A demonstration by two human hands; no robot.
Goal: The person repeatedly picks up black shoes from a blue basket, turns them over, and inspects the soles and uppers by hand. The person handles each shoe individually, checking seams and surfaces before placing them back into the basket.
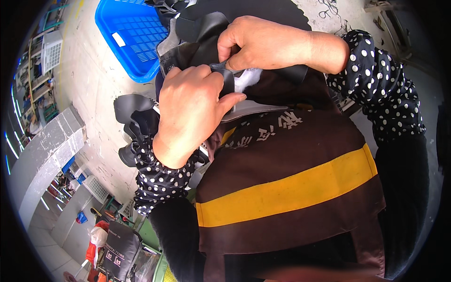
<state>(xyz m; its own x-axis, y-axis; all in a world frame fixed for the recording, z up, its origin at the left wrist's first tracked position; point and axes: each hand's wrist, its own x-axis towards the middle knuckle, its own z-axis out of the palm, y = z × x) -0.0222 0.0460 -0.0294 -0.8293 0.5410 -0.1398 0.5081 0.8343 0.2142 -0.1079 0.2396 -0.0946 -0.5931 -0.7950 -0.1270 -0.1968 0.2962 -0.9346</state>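
My left hand [190, 101] is closed over the edge of a black leather-like piece [203, 35], its thumb stretched out to the right. Just above it, my right hand [263, 44] pinches a grey-backed fold of the same material between thumb and fingers. Between the two hands a tuft of white fluffy stuff [248, 80] shows. The piece lies bunched over my lap, and its shape cannot be made out. More black pieces [134, 110] with rounded edges hang beside my left forearm. My fingertips are partly hidden by the folds.
A blue plastic basket [129, 35] stands on the floor at the upper left. My brown apron [291, 183] with a yellow band covers my front. At the lower left are a dark chair back [121, 249] and a grey pillar [49, 141]. Thin cords [329, 9] lie at the top right.
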